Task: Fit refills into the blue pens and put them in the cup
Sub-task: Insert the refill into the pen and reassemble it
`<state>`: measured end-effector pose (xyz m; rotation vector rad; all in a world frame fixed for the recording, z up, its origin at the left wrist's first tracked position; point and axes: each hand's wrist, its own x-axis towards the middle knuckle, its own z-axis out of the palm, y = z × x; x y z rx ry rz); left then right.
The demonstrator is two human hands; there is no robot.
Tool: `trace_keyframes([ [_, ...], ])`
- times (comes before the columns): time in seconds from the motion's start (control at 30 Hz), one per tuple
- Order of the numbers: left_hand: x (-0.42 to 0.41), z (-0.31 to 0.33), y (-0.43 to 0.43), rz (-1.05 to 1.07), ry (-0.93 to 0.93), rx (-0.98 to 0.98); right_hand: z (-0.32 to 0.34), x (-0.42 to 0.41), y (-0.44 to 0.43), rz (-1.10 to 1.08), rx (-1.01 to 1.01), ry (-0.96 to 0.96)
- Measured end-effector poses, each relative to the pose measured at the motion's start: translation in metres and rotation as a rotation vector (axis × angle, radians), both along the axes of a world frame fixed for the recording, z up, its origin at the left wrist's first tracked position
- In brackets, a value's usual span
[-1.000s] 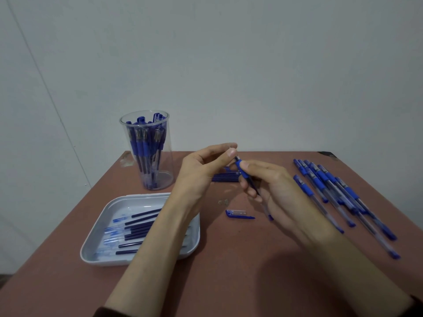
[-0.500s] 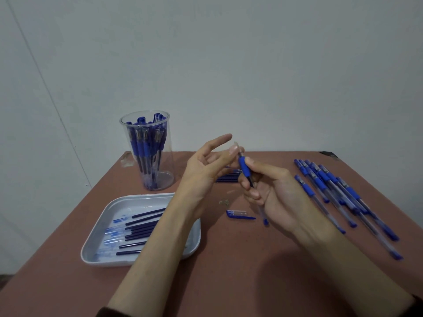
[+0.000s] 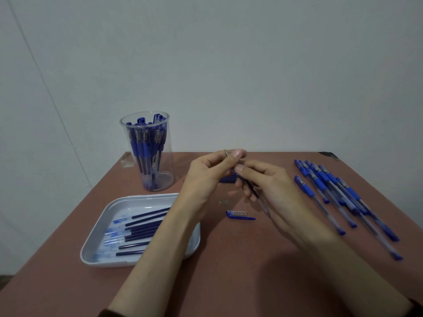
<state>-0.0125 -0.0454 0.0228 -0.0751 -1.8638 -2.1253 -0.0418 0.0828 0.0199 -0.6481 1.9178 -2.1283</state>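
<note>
Above the middle of the reddish-brown counter [image 3: 229, 259] the hands meet. The right hand [image 3: 277, 191] curls its fingers round a clear-barrelled blue pen [image 3: 254, 192], slanted with its far end up toward the left hand [image 3: 203, 177]. The left hand pinches a small metal-pointed piece [image 3: 226, 152] between thumb and fingertips at that end. We cannot tell whether it is the tip section or a refill's nib. We judge the pen is held raised and angled so its open end faces the feeding hand.

The blue clip cap [image 3: 240, 215] lies on the counter just below the hands, off so the front is free.

Left: a white rectangular plastic tray [image 3: 107, 216] of dark tray refills [image 3: 146, 227], beside the left forearm, within easy reach.

Far left: a tall clear plastic cup [image 3: 169, 156], upright, crowded with standing blue pens [image 3: 146, 147].

Right: a row of capped blue pens [image 3: 329, 191] lying side by side, well apart from the cup. We take these as awaiting refills.

Behind the hands lies a small bundle of dark sticks [image 3: 226, 179], probably more refills
</note>
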Motion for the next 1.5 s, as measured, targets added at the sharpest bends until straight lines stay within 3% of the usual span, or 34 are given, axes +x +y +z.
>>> trace_keyframes([
  [0.27, 0.001, 0.002, -0.002, 0.0, -0.009, 0.038, 0.004, 0.003, 0.002, 0.078, -0.073, -0.044],
  [0.47, 0.004, 0.005, -0.002, -0.039, 0.005, 0.176, 0.002, 0.0, 0.002, 0.189, -0.117, -0.114],
  [0.8, 0.004, 0.006, 0.0, -0.027, 0.006, 0.114, 0.001, -0.006, 0.008, 0.263, -0.128, -0.308],
  [1.03, 0.0, 0.002, -0.009, 0.112, -0.132, -0.294, -0.001, -0.017, 0.008, -0.063, 0.016, -0.134],
  [1.2, 0.003, -0.005, -0.013, 0.009, -0.254, -1.081, -0.006, -0.025, 0.011, -0.185, 0.072, -0.04],
  [1.27, 0.003, -0.008, -0.011, -0.116, -0.319, -1.144, -0.007, -0.026, 0.011, -0.191, 0.081, -0.031],
  [1.37, 0.004, -0.008, -0.011, -0.167, -0.264, -1.126, -0.008, -0.027, 0.012, -0.203, 0.105, -0.009],
  [1.43, 0.003, -0.007, -0.013, -0.058, -0.19, -1.091, -0.009, -0.028, 0.013, -0.238, 0.147, 0.063],
  [1.5, 0.001, -0.006, -0.014, 0.107, -0.123, -0.988, -0.01, -0.029, 0.016, -0.307, 0.294, 0.265],
])
